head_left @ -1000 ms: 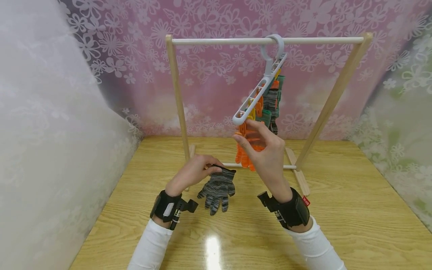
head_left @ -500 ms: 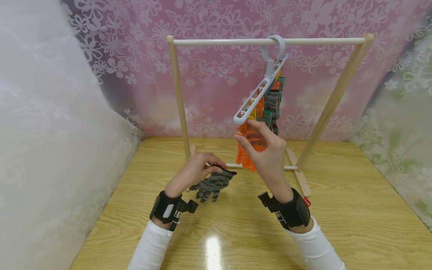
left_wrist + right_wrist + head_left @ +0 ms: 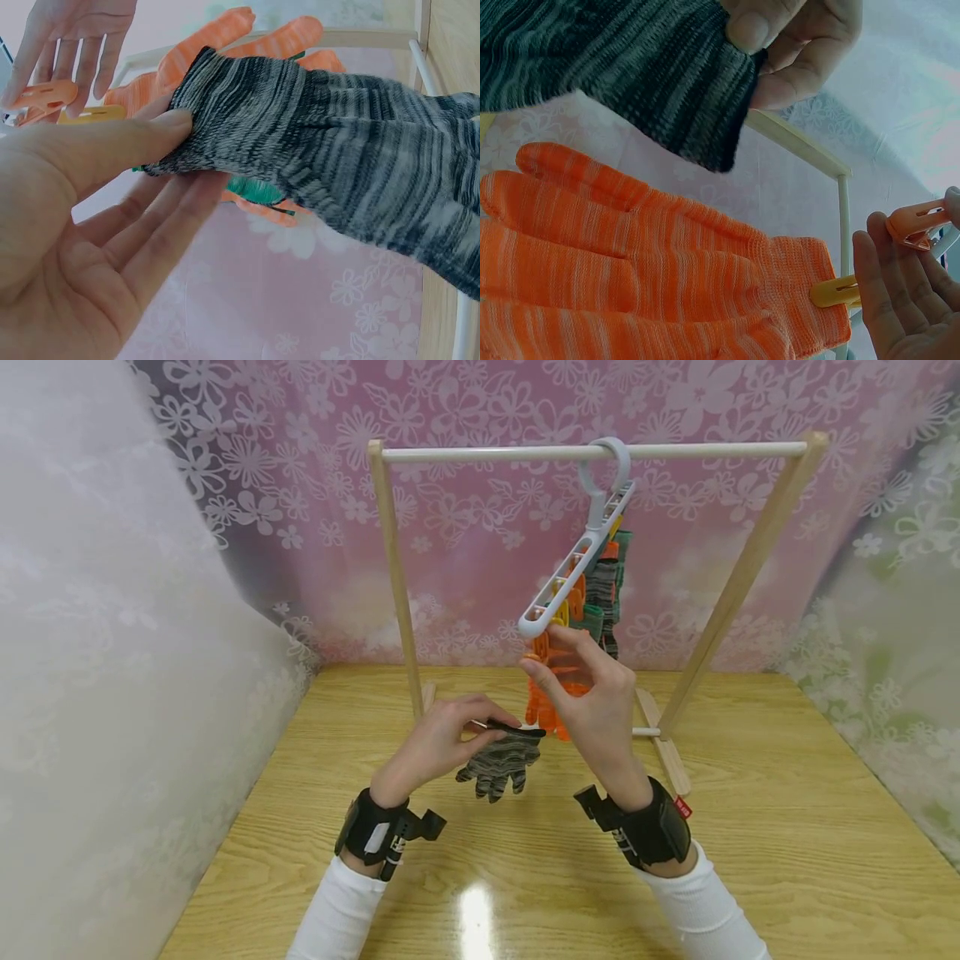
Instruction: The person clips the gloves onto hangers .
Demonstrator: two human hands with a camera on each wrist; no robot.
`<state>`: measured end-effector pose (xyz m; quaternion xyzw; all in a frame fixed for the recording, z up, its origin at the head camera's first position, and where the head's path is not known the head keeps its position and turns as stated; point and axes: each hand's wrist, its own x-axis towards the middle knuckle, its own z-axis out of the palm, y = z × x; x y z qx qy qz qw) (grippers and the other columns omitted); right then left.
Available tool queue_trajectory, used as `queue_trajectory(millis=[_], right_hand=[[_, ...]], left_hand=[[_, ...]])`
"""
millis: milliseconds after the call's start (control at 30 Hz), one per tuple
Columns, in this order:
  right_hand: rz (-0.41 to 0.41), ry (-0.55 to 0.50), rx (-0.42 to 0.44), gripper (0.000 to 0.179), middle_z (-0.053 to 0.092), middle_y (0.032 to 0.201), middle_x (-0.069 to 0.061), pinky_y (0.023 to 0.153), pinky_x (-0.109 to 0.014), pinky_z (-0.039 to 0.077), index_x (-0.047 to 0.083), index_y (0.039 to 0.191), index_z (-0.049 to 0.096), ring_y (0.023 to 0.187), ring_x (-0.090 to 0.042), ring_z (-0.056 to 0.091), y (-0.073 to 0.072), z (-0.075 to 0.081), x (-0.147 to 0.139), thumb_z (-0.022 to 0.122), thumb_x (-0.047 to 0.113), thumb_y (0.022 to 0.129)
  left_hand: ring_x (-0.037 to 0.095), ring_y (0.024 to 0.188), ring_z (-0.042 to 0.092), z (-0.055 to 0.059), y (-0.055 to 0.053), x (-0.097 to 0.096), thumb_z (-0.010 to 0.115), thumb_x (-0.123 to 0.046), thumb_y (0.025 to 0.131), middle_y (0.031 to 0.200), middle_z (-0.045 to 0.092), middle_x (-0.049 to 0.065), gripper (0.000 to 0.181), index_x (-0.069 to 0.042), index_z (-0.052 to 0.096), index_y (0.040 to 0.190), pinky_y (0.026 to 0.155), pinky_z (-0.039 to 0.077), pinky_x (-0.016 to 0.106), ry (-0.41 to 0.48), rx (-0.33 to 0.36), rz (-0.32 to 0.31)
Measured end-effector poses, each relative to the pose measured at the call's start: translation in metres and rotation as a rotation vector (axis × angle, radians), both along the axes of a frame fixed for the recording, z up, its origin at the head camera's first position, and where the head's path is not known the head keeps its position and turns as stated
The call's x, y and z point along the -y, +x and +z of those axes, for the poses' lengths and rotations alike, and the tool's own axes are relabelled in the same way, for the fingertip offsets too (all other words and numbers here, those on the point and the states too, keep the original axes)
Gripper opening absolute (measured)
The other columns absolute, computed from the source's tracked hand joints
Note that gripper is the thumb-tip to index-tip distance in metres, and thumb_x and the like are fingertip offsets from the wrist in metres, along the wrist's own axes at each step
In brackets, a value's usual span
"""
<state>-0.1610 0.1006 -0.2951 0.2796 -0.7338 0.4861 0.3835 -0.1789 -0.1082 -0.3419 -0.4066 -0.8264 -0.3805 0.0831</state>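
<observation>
My left hand [image 3: 431, 742] pinches the cuff of a grey-and-black striped knitted glove [image 3: 501, 767] between thumb and fingers. The glove's fingers droop above the table. At the near, lower end of the grey hanger [image 3: 581, 556], my right hand [image 3: 597, 702] pinches an orange clothespin [image 3: 919, 223] between thumb and fingers. Just beside it, a yellow clothespin [image 3: 834, 291] holds an orange glove [image 3: 652, 262] by the cuff. In the right wrist view the striped cuff is apart from the orange clothespin.
The hanger hooks over the white top bar [image 3: 487, 453] of a wooden rack [image 3: 395, 568]. Further along it hang green gloves [image 3: 625, 556] and another striped glove [image 3: 600, 578], partly overlapping. The rack's foot [image 3: 663, 752] stands on the wood-grain table [image 3: 525, 877].
The left hand moves slightly right and forward, bringing the striped glove nearer the right hand; the glove swung left, then back right. My right hand stays almost still on the clothespin.
</observation>
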Motion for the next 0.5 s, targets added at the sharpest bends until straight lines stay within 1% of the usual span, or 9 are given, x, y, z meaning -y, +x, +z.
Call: queue_trajectory(millis=[100, 233, 333, 500], right_hand=[[0.0, 0.0, 0.004, 0.045, 0.074, 0.1, -0.015, 0.075, -0.019, 0.058, 0.001, 0.125, 0.068, 0.081, -0.026, 0.072, 0.0003, 0.0005, 0.0, 0.082, -0.003, 0.082], [0.013, -0.005, 0.012, 0.045, 0.075, 0.098, -0.015, 0.076, -0.019, 0.058, 0.0, 0.125, 0.068, 0.082, -0.026, 0.072, 0.0004, 0.0015, 0.0002, 0.081, -0.003, 0.082], [0.016, -0.007, 0.014, 0.045, 0.075, 0.097, -0.015, 0.076, -0.019, 0.058, 0.0, 0.125, 0.069, 0.082, -0.025, 0.072, 0.001, 0.0023, 0.0002, 0.081, -0.004, 0.082], [0.012, -0.006, 0.02, 0.044, 0.076, 0.096, -0.015, 0.076, -0.018, 0.058, -0.001, 0.124, 0.07, 0.081, -0.024, 0.073, 0.0013, 0.0028, 0.0001, 0.081, -0.004, 0.082]], left_hand=[[0.019, 0.1, 0.07, -0.0003, 0.0005, -0.0019, 0.07, -0.004, 0.095, 0.111, 0.07, 0.004, 0.021, -0.01, 0.075, 0.115, 0.084, 0.058, 0.019, 0.029, -0.018, 0.015], [0.019, 0.096, 0.071, -0.0008, 0.0007, -0.0049, 0.072, -0.005, 0.094, 0.108, 0.071, 0.006, 0.02, -0.008, 0.076, 0.113, 0.082, 0.058, 0.018, 0.096, -0.037, 0.02], [0.018, 0.094, 0.071, -0.0011, 0.0008, -0.0074, 0.073, -0.005, 0.093, 0.105, 0.071, 0.005, 0.019, -0.008, 0.076, 0.111, 0.08, 0.058, 0.018, 0.149, -0.05, 0.01], [0.017, 0.095, 0.071, 0.0, 0.0027, -0.0105, 0.073, -0.003, 0.092, 0.104, 0.07, 0.006, 0.018, -0.007, 0.076, 0.109, 0.081, 0.059, 0.019, 0.204, -0.08, -0.019]])
